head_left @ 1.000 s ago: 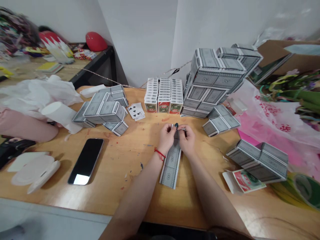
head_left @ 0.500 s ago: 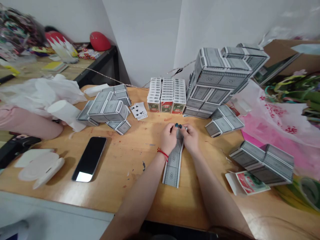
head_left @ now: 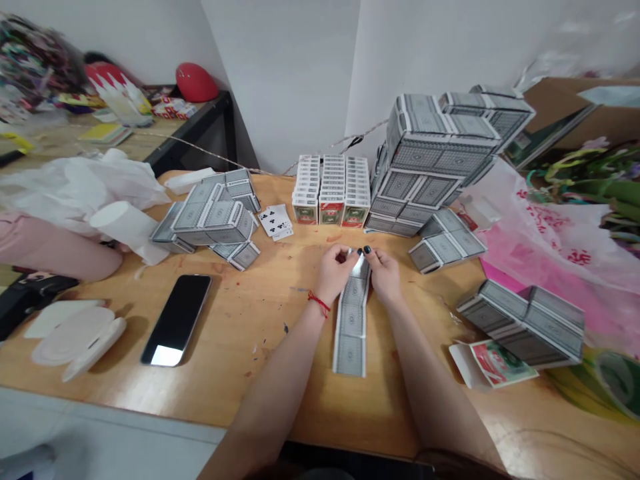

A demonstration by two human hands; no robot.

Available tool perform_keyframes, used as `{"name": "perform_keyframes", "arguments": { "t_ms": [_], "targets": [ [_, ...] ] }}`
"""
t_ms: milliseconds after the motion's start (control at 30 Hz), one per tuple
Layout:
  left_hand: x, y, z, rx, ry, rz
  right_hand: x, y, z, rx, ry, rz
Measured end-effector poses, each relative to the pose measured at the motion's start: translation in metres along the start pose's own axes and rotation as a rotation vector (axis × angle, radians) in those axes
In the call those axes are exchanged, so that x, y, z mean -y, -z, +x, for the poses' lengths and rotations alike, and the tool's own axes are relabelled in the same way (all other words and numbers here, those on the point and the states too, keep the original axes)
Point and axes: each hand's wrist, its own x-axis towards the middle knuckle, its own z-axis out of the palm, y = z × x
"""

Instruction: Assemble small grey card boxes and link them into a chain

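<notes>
A long wrapped block of grey-backed card decks lies on the wooden table, running from my hands toward me. My left hand, with a red string at the wrist, and my right hand both pinch the block's far end, fingers curled on its wrapping. Just beyond my hands stand three rows of boxed decks with red and green fronts.
A tall heap of wrapped grey deck blocks rises at the back right, with more blocks at right and others at left. Loose cards, a black phone, a flattened red-green carton, white plastic and a pink bag surround them.
The near end of the long block has swung slightly to the right, so it lies straighter toward me. My fingers have shifted at its far end, where a bit of shiny wrapping shows.
</notes>
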Motion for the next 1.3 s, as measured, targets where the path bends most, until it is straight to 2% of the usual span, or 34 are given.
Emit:
{"name": "perform_keyframes", "arguments": {
  "t_ms": [100, 233, 467, 733, 800, 933, 1100, 1300],
  "targets": [
    [-0.004, 0.009, 0.006, 0.150, 0.169, -0.040, 0.002, 0.002, -0.001, 0.058, 0.034, -0.077],
    [-0.009, 0.017, 0.009, 0.219, 0.332, -0.094, 0.005, 0.002, -0.002, 0.064, 0.098, -0.159],
    [-0.017, 0.026, 0.007, 0.331, 0.380, -0.199, 0.007, 0.000, -0.004, 0.022, 0.091, -0.116],
    [-0.013, 0.036, 0.010, 0.470, 0.369, -0.241, 0.007, 0.002, -0.005, -0.015, 0.120, -0.134],
    [-0.011, 0.035, 0.011, 0.462, 0.374, -0.235, 0.006, 0.002, -0.004, -0.013, 0.132, -0.154],
    [-0.007, 0.028, 0.011, 0.338, 0.343, -0.140, 0.004, 0.001, -0.004, 0.030, 0.135, -0.179],
    [0.003, 0.019, 0.014, 0.207, 0.156, 0.007, -0.001, 0.001, -0.001, 0.045, 0.125, -0.191],
    [0.015, 0.012, 0.011, 0.098, 0.058, 0.081, -0.006, 0.000, -0.001, 0.081, 0.118, -0.184]
  ]
}}
